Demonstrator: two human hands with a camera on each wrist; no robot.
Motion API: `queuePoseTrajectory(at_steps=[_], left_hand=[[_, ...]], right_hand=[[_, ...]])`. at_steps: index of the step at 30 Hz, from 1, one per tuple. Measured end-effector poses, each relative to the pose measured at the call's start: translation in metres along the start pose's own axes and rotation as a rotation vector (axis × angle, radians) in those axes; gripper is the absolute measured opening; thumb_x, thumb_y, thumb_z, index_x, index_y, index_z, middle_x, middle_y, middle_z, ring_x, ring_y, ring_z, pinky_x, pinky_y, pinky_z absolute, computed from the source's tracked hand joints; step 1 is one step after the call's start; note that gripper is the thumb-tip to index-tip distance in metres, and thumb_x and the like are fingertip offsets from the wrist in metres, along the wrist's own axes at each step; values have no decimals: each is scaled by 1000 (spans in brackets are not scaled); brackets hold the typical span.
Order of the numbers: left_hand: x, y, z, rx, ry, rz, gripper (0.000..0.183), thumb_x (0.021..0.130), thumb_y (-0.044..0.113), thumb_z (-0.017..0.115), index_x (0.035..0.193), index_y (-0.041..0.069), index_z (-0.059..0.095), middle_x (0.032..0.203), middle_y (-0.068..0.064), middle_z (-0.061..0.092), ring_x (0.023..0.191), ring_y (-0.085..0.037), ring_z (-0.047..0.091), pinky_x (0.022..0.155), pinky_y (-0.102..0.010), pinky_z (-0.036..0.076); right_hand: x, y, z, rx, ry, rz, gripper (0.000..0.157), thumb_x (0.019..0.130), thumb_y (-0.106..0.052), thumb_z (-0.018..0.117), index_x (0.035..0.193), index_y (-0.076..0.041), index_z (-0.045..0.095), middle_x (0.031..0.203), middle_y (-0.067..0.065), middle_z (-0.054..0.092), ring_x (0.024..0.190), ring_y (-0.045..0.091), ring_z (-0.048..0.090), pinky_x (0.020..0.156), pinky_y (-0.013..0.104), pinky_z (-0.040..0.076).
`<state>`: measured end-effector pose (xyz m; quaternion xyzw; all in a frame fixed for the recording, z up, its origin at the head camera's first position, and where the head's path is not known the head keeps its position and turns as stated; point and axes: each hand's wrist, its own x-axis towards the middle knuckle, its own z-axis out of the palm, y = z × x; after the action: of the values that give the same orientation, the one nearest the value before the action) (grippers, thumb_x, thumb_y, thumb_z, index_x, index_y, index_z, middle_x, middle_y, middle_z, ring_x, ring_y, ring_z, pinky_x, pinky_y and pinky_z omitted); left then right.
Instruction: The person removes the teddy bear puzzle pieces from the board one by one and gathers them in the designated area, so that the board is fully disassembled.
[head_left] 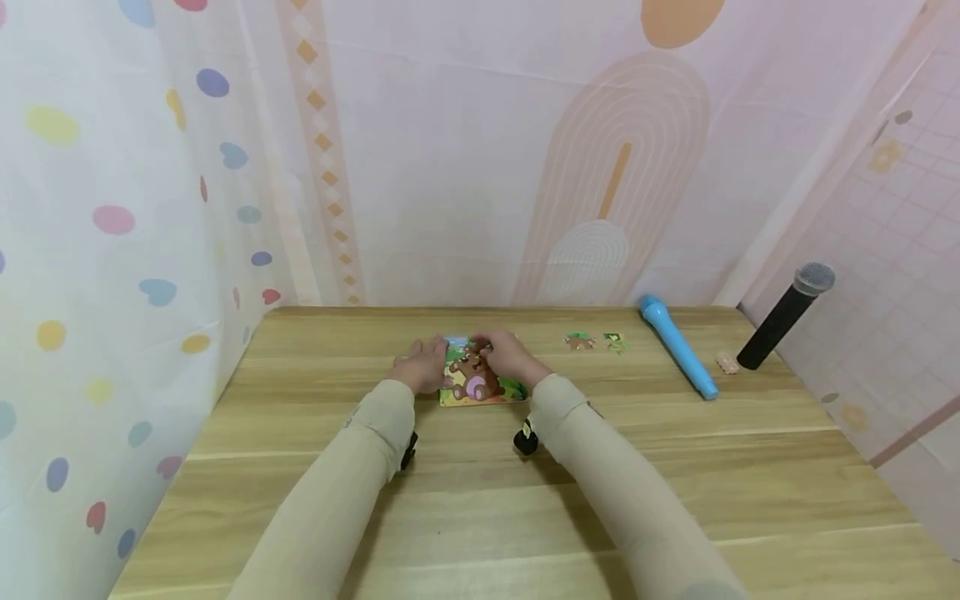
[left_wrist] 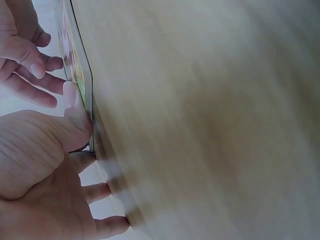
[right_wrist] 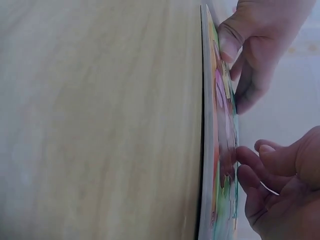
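A jigsaw puzzle board (head_left: 463,392) with a brown bear picture lies flat on the wooden table. At its left edge is my left hand (head_left: 422,367); in the left wrist view its thumb (left_wrist: 71,107) rests on the board's edge while the other fingers spread down to the table. My right hand (head_left: 513,357) reaches over the upper right of the board. The right wrist view shows its loosely bent fingertips (right_wrist: 243,162) touching the picture, the thumb apart from them. Part of the bear's head is hidden under the right hand.
Two loose puzzle pieces, one brown and green (head_left: 580,341) and one green and yellow (head_left: 616,342), lie right of the board. Farther right are a blue toy microphone (head_left: 681,350), a small beige object (head_left: 727,362) and a black microphone (head_left: 780,325). A patterned curtain (head_left: 435,167) hangs behind the table.
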<state>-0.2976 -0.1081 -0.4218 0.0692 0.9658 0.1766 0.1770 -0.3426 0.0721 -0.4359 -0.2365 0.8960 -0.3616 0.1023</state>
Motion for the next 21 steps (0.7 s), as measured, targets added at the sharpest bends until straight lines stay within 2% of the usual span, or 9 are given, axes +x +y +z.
queuePoseTrajectory(at_steps=[8,17,21], left_hand=[[6,-1,1,25,-13,-19,83,102,28,61,163,4,9,170,-13,1,154,-43,-4,118,-69,6],[3,0,-1,18,-11,-10,82,102,26,62,162,3,12,171,-13,2,154,-43,-2,118,-70,8],[3,0,-1,8,-2,-12,82,101,26,64,162,4,14,170,-14,5,154,-42,-1,118,-69,9]], right_hand=[[5,0,3,105,-40,33,39,103,5,48,141,5,54,122,20,66,100,25,68,84,31,57],[10,-3,8,158,-35,66,40,102,5,48,142,9,51,123,21,64,105,25,62,88,32,54],[12,-3,11,177,-22,84,42,101,6,48,143,10,49,120,20,63,99,21,58,80,27,51]])
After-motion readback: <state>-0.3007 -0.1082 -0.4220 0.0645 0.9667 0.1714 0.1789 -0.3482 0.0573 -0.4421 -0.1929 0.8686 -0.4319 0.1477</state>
